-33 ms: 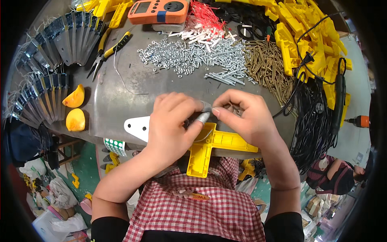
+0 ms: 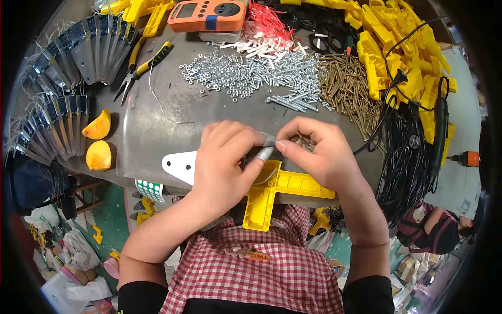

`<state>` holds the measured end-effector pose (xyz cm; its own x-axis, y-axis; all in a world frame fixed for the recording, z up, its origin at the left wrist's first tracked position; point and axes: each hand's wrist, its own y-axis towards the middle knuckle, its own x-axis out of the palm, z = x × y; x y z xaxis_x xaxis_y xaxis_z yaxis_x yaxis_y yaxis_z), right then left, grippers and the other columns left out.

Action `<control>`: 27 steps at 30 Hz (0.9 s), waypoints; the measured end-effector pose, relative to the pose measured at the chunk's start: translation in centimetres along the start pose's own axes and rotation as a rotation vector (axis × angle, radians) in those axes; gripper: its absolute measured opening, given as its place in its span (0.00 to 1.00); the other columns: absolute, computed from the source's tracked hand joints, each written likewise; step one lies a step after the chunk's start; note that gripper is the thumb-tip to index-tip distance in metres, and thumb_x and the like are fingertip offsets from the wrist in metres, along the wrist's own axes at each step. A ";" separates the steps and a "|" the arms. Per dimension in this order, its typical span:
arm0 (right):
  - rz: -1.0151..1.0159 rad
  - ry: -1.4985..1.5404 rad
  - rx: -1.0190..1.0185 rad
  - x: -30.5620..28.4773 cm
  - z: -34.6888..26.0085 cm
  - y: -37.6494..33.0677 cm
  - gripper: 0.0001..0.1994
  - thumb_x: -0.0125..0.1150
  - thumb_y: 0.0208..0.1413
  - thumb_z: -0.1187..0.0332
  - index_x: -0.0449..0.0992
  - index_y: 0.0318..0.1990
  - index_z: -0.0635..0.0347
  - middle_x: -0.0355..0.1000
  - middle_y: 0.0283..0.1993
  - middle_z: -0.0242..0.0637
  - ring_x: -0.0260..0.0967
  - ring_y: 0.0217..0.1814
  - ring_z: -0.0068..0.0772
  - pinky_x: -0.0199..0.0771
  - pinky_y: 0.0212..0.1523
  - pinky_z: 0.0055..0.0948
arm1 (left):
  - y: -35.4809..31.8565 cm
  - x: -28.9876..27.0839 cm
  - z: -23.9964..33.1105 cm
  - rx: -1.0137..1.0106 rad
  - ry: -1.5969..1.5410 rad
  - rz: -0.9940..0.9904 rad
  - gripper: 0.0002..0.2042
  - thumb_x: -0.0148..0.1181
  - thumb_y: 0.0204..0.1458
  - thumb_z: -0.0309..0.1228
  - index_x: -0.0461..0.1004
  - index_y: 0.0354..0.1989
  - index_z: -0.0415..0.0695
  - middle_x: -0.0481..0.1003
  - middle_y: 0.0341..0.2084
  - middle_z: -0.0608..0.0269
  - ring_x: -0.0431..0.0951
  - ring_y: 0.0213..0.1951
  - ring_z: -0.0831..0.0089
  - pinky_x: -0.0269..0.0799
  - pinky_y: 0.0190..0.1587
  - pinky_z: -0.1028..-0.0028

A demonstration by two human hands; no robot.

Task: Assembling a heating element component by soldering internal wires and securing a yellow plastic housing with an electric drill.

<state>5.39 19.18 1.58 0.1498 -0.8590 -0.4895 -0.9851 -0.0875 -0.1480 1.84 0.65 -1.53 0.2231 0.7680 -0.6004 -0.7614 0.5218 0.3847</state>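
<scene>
While wire curves over the yellow shell, left hand and right hand pinch narrowly, contents unclear.

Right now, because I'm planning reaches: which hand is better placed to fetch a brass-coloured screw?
Probably the right hand: it is nearer the brass-coloured screws, which lie beyond it. The left hand is farther off, by the white plate.

White plate partly hidden, yellow pile cut off, hold between fingers obscured
</scene>
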 end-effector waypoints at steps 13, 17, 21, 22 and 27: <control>-0.116 0.083 0.125 -0.1 -0.3 1.1 0.10 0.59 0.50 0.67 0.74 0.34 0.65 0.74 0.27 0.36 0.69 0.28 0.22 0.69 0.32 0.25 | -1.2 0.7 -0.2 0.010 -0.164 0.070 0.29 0.60 0.41 0.15 0.56 0.53 0.41 0.75 0.33 0.58 0.77 0.32 0.70 0.71 0.37 0.75; -0.117 0.071 0.111 -0.2 -0.6 0.6 0.09 0.58 0.51 0.67 0.74 0.34 0.65 0.73 0.27 0.37 0.68 0.29 0.22 0.69 0.32 0.26 | -1.2 0.9 0.2 -0.055 -0.274 0.103 0.30 0.61 0.40 0.16 0.57 0.54 0.41 0.76 0.30 0.58 0.77 0.32 0.66 0.71 0.36 0.73; -0.291 0.515 0.240 0.1 1.0 1.4 0.09 0.56 0.52 0.68 0.73 0.36 0.65 0.73 0.28 0.38 0.69 0.30 0.23 0.69 0.34 0.26 | -0.7 0.3 -0.1 0.119 -0.032 0.078 0.31 0.62 0.36 0.16 0.61 0.53 0.41 0.76 0.29 0.58 0.75 0.30 0.61 0.70 0.34 0.69; -0.287 0.517 0.245 0.1 1.1 1.7 0.09 0.56 0.52 0.68 0.73 0.36 0.65 0.73 0.28 0.38 0.69 0.30 0.23 0.69 0.34 0.26 | -0.4 0.1 -0.3 0.223 0.055 0.091 0.31 0.62 0.33 0.16 0.63 0.52 0.41 0.76 0.29 0.59 0.75 0.30 0.60 0.70 0.34 0.68; 0.000 -0.106 -0.080 -0.2 0.6 0.2 0.08 0.55 0.53 0.68 0.72 0.36 0.65 0.73 0.30 0.41 0.70 0.29 0.29 0.70 0.33 0.27 | 0.4 0.1 -1.0 0.206 0.071 0.122 0.34 0.62 0.28 0.16 0.65 0.52 0.41 0.75 0.28 0.60 0.74 0.30 0.58 0.69 0.34 0.67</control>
<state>5.19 19.66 1.12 0.1540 -0.8013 -0.5782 -0.9880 -0.1313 -0.0813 0.93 0.57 -2.16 0.0880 0.8057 -0.5858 -0.6385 0.4970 0.5876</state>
